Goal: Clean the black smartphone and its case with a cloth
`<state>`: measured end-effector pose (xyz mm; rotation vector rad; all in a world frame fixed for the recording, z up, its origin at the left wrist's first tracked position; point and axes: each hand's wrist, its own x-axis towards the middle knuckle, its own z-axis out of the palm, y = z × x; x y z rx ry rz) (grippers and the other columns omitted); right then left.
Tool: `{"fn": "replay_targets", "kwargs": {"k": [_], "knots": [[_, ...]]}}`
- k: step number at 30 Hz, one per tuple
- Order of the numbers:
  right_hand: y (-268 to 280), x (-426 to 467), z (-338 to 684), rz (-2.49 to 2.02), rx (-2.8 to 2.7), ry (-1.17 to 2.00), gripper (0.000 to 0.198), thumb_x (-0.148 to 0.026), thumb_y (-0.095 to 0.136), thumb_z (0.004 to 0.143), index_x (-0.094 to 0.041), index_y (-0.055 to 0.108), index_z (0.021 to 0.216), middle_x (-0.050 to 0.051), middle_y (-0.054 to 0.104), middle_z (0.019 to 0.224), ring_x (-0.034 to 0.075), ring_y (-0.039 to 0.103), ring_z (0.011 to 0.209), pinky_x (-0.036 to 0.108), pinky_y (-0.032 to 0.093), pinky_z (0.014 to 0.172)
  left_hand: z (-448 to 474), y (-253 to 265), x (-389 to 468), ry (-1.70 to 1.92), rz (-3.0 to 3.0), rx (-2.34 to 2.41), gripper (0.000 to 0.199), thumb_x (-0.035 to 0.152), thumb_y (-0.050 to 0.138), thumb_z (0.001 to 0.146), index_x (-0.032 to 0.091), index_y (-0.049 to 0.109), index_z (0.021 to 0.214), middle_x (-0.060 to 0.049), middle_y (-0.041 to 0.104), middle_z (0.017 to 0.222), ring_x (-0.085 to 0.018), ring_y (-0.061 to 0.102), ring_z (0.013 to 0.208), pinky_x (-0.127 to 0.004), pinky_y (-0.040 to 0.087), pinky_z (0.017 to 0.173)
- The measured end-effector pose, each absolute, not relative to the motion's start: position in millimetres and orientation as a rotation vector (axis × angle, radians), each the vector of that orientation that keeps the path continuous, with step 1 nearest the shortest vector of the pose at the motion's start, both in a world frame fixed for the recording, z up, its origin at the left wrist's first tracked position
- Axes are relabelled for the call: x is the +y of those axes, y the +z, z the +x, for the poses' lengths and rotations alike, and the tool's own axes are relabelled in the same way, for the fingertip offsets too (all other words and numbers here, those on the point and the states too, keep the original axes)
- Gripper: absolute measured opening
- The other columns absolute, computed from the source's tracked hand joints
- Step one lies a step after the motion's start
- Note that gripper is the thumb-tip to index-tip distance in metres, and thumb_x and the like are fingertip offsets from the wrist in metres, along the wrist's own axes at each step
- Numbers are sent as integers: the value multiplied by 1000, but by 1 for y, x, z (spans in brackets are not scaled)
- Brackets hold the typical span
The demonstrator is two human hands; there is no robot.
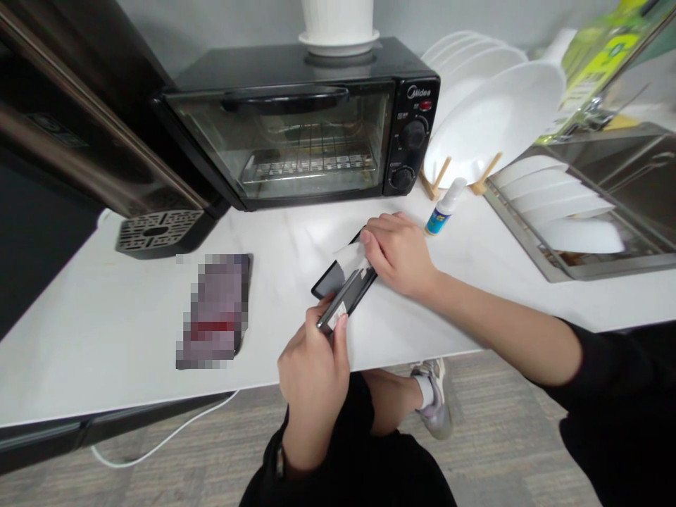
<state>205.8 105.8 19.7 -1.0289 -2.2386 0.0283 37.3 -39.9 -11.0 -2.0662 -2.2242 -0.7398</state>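
Note:
My left hand (315, 370) is closed around the near end of a slim dark device (348, 294), thumb on one face and fingers behind. The device is tilted above the counter, with a pale label on its edge side and a glossy dark panel (328, 279) at its left; I cannot tell its exact kind. My right hand (398, 252) curls over the far end, its fingers pressing a white wipe (350, 258) against it. Part of the wipe and the far end are hidden under these fingers. Just beyond my right hand stands a small spray bottle (442, 211) with a blue label.
A blurred-out phone-like object (216, 310) lies left on the white counter (132, 331). Behind are a toaster oven (311, 141) with a white pot (338, 24) on top, and a drink machine (79, 113). Plates (491, 113) in a rack and a sink (634, 176) are right.

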Motion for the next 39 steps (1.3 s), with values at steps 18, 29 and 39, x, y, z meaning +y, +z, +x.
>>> {"fn": "replay_targets", "kwargs": {"k": [18, 29, 39], "knots": [[19, 111, 208, -1010, -2265, 72, 45, -31, 32, 109, -19, 62, 78, 6, 64, 76, 21, 55, 76, 39, 37, 77, 37, -12, -40, -733, -2057, -2232, 23, 36, 52, 106, 18, 58, 119, -5, 75, 77, -25, 74, 69, -29, 38, 58], [15, 67, 182, -134, -2515, -34, 48, -46, 40, 110, -13, 57, 141, 7, 72, 124, 20, 60, 119, 40, 31, 124, 28, -30, -43, -644, -2087, -1902, 31, 26, 36, 105, 21, 60, 85, -6, 69, 66, -24, 68, 60, -32, 38, 58], [23, 109, 209, -1087, -2236, 154, 52, -42, 30, 111, -17, 67, 83, 6, 66, 81, 19, 57, 75, 35, 38, 72, 37, -12, -40, -747, -2050, -2170, 21, 36, 52, 106, 18, 57, 116, -4, 75, 77, -25, 74, 67, -29, 35, 54]]}}
